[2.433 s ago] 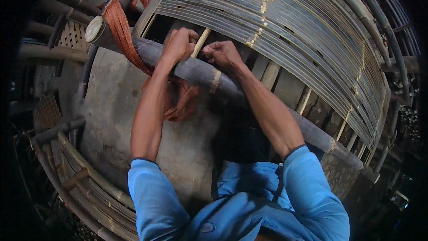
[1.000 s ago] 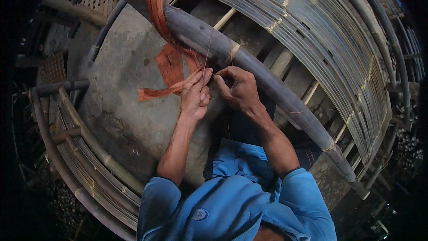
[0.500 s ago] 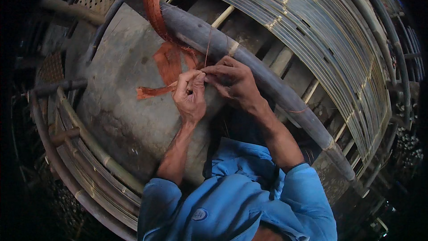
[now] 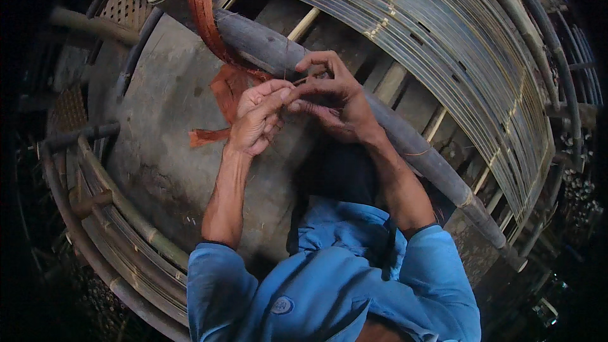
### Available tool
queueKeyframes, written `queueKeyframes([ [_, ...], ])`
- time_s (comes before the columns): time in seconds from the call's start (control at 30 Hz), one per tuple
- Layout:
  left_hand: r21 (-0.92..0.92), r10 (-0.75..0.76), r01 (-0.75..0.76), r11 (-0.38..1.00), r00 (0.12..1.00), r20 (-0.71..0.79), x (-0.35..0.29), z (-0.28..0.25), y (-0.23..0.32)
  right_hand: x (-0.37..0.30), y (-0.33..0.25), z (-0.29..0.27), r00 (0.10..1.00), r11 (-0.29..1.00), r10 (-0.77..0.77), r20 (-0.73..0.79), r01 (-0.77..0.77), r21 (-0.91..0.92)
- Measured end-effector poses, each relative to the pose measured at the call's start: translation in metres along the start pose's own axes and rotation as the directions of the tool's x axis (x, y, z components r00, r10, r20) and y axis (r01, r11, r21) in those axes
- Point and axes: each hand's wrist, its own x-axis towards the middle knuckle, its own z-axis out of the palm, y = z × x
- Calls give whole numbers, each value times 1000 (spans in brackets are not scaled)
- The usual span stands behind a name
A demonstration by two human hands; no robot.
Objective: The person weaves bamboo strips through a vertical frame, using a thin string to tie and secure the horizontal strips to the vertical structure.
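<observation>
Here, your left hand (image 4: 254, 120) and right hand (image 4: 347, 102) meet at the fingertips by the pole's (image 4: 259, 41) near side. Can't tell whether either grip is clamped on anything. Pole slants across ahead of you; orange strip (image 4: 201, 9) drapes over its left end, slatted panel (image 4: 456, 82) beyond.

No legible txt: just a round badge (image 4: 282, 305) on blue shirt (image 4: 329, 282), lettering too sm. to read.

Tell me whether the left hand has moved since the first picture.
Yes, backward: the left hand was reaching over the thick dark pole, fingers beyond it; now it is on the pole's near side.
</observation>
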Motion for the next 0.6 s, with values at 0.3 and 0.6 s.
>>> queueKeyframes([
  [0.3, 232, 409, -378, 896, 907, -100, -9, 20, -21, 3, -11, 21, 870, 855, 461, -175, -383, 350],
  [0.6, 400, 487, -435, 807, 873, -34, -11, 15, -17, -1, -4, 8, 996, 973, 85, -8, -84, -213],
])
